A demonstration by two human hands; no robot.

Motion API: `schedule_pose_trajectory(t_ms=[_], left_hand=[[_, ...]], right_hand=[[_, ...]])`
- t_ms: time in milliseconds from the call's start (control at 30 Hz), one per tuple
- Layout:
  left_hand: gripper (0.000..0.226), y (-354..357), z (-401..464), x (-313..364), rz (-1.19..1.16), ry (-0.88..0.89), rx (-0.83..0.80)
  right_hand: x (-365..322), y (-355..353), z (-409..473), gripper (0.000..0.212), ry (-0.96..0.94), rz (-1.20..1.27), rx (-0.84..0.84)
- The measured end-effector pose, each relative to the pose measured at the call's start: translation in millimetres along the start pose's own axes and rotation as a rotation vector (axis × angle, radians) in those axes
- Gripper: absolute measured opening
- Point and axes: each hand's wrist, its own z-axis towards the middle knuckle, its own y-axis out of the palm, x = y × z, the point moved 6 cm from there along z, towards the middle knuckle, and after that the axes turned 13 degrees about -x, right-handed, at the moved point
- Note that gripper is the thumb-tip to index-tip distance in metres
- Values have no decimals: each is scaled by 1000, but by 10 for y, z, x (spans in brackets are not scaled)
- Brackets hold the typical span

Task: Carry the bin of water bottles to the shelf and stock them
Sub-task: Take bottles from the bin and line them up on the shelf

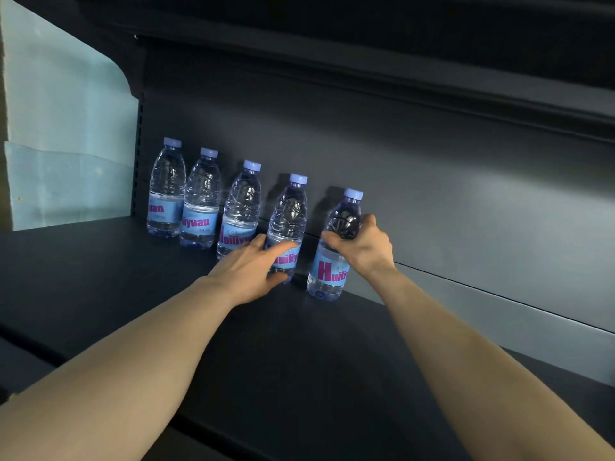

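Five water bottles stand upright in a row against the back panel [432, 168] of a dark shelf [100, 277]. Both forearms reach forward. The left hand [253, 267] curls its fingers and thumb round the lower body of the fourth bottle [289, 214]; the right hand [362, 242] grips the fifth bottle [327, 274] at its shoulder. Hands cover part of both labels. Pink lettering reads "Huili" on these, "iyuan" on the second bottle [200, 201].

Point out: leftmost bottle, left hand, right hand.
leftmost bottle [165, 207]: head view, on its label.
left hand [248, 267]: head view, back of hand.
right hand [364, 246]: head view, back of hand.
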Motion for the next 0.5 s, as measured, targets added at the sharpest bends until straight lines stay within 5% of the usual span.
schedule_pose_trajectory(t_ms=[333,500], left_hand=[[54,-127,-90,37,37,-2,-25],[55,-508,-461,173,-83,10,96]], right_hand=[[17,-70,-223,73,-1,-8,7],[-149,-355,-845,70,-34,-146,124]])
